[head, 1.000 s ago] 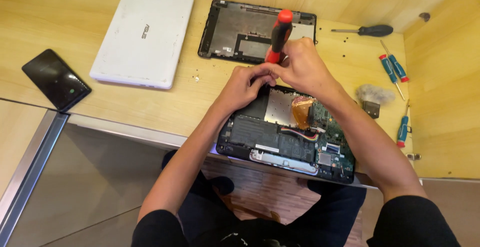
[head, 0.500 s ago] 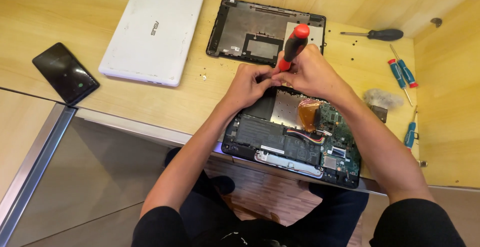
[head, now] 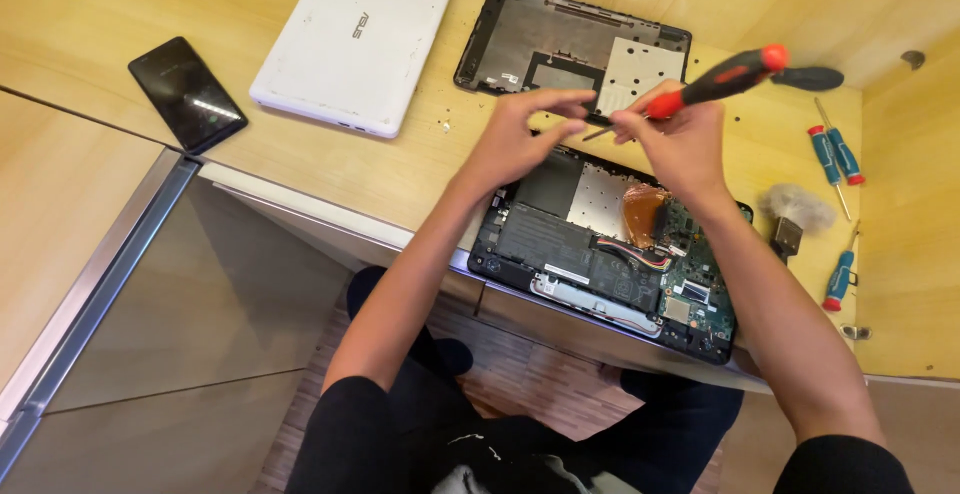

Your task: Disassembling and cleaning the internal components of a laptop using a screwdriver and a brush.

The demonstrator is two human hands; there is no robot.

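An opened black laptop base (head: 610, 254) lies on the wooden desk (head: 400, 169) in front of me, its battery, circuit board and copper-coloured foil exposed. My right hand (head: 680, 144) grips a red and black screwdriver (head: 715, 82), lifted above the base and tilted nearly flat, its tip pointing left. My left hand (head: 525, 134) is raised beside it, with fingertips pinched at the screwdriver's metal tip. Whether a screw sits between those fingers is too small to tell.
The removed black bottom cover (head: 570, 49) lies behind the base. A closed white laptop (head: 355, 39) and a black phone (head: 187, 94) lie to the left. At right are a black-handled screwdriver (head: 810, 78), small blue and red screwdrivers (head: 835, 154) and a brush (head: 790, 216).
Both hands rose off the laptop base. The screwdriver swung from upright to nearly flat, and my left fingers moved to its tip.
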